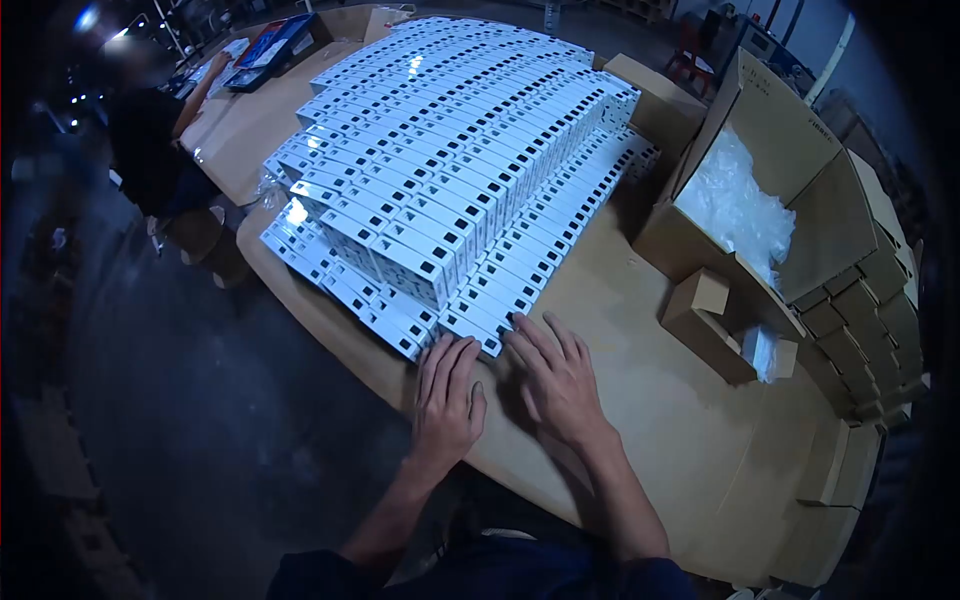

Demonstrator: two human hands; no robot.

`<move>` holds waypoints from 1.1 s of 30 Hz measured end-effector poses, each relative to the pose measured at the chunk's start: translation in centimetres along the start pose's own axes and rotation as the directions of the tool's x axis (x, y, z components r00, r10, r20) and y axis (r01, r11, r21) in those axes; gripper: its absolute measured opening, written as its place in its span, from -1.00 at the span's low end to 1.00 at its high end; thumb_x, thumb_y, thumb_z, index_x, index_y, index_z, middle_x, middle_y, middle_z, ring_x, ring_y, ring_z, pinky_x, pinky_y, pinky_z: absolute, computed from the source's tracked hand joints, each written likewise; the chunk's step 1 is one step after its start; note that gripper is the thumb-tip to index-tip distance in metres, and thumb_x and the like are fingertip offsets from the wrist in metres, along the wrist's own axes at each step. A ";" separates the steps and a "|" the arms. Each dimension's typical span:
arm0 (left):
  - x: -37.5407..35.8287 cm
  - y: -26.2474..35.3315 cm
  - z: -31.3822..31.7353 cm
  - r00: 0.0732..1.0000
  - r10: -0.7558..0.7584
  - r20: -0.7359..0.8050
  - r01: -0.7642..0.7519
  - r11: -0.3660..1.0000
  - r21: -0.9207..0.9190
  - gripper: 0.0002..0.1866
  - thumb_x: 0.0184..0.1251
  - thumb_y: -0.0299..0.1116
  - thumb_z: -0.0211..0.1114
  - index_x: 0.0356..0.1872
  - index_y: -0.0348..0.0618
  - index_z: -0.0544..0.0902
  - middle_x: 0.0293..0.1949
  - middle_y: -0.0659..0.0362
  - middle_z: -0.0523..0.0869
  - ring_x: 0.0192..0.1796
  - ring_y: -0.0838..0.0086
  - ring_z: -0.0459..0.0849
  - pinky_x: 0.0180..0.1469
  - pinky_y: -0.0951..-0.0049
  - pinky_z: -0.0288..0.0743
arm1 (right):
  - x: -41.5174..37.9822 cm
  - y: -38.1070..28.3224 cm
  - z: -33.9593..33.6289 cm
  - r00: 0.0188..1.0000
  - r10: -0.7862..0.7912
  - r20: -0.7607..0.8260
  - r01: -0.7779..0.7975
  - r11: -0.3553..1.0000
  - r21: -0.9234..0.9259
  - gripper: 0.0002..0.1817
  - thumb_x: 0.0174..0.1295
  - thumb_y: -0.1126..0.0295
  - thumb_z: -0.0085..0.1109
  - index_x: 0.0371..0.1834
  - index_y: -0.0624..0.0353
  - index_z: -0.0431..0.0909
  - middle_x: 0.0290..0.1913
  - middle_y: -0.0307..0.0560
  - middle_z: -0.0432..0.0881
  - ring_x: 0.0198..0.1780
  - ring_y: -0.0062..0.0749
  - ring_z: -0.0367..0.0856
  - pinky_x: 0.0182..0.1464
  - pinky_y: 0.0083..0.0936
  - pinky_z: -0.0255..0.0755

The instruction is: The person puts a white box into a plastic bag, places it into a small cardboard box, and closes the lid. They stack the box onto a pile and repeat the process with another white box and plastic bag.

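Long rows of small white boxes [440, 190] with dark square marks stand packed tightly together in layers on the brown-topped table. My left hand [447, 395] rests at the near end of the lower row, fingers stretched out and their tips against the white boxes. To its right, my right hand [556, 385] reaches over the near right corner of that row with its fingers spread. Its fingertips touch or nearly touch the end box; the exact contact is hard to see. Neither hand is wrapped around a box.
A large open carton [690, 215] holding clear plastic bags [735, 200] stands on the right. Before it lies a small open cardboard box [705, 325]. Stacked cartons [860, 340] line the right edge. Another person [150, 150] works at the far left near a blue tray [272, 55].
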State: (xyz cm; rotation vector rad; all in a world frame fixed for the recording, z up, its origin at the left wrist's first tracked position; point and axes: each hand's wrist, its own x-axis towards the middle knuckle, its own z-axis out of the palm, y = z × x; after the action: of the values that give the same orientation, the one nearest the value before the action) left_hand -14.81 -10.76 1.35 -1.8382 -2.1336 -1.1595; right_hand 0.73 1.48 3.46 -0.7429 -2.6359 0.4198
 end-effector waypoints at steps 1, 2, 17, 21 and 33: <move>-0.1 -0.1 0.0 1.000 0.003 -0.001 -0.003 1.000 0.005 -0.40 0.25 -0.60 0.32 0.36 -0.35 0.48 0.26 -0.11 0.58 0.39 -0.09 0.50 0.47 -0.06 0.36 | 0.4 -0.2 0.1 1.000 -0.006 0.016 0.007 1.000 -0.024 -0.28 0.16 0.50 0.32 0.47 0.01 0.44 0.58 -0.07 0.36 0.56 0.14 0.26 0.48 0.13 0.24; -0.2 -0.1 0.1 1.000 0.006 -0.001 -0.006 1.000 0.010 -0.40 0.25 -0.60 0.32 0.37 -0.35 0.48 0.25 -0.11 0.58 0.39 -0.08 0.50 0.46 -0.05 0.36 | 0.6 -0.4 0.2 0.999 -0.011 0.034 0.013 0.999 -0.048 -0.28 0.15 0.50 0.32 0.47 0.00 0.44 0.58 -0.07 0.35 0.56 0.12 0.25 0.48 0.14 0.23; -2.3 0.8 -2.0 1.000 -0.022 -0.023 0.024 0.994 0.107 -0.56 0.01 -0.53 0.54 0.00 0.05 0.82 -0.14 0.23 0.59 0.02 0.24 0.60 0.13 0.15 0.43 | -2.3 -0.3 -1.6 0.978 0.205 -0.048 -0.185 0.945 0.270 -0.26 0.28 0.52 0.25 0.59 0.03 0.34 0.62 0.22 0.20 0.56 0.30 0.22 0.56 0.01 0.20; -2.6 3.2 -1.7 0.995 0.098 -0.034 -0.099 0.994 -0.048 -0.52 -0.10 -0.63 0.59 -0.07 0.05 0.82 -0.12 0.22 0.58 0.09 0.19 0.59 0.23 -0.01 0.49 | -5.1 0.1 -4.7 0.940 0.340 0.025 -0.293 0.770 0.567 -0.30 0.37 0.50 0.22 0.61 0.09 0.30 0.55 0.28 0.32 0.50 0.17 0.38 0.51 -0.12 0.30; 11.0 15.3 6.2 0.878 0.479 -0.004 -0.403 0.736 -0.544 -0.52 -0.02 -0.48 0.68 0.02 -0.02 0.79 0.06 0.11 0.59 0.19 0.11 0.62 0.17 0.16 0.64 | -9.1 7.8 -13.9 0.826 0.562 0.042 -0.107 0.083 0.991 -0.45 0.59 0.39 0.13 0.59 0.18 0.31 0.35 -0.06 0.51 0.20 -0.43 0.58 0.19 -0.46 0.61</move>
State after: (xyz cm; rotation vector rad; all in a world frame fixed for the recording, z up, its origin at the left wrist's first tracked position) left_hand -1.92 1.50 10.00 -2.5330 -1.3429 -1.6329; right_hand 17.29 5.40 10.47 -0.7898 -1.1914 1.7357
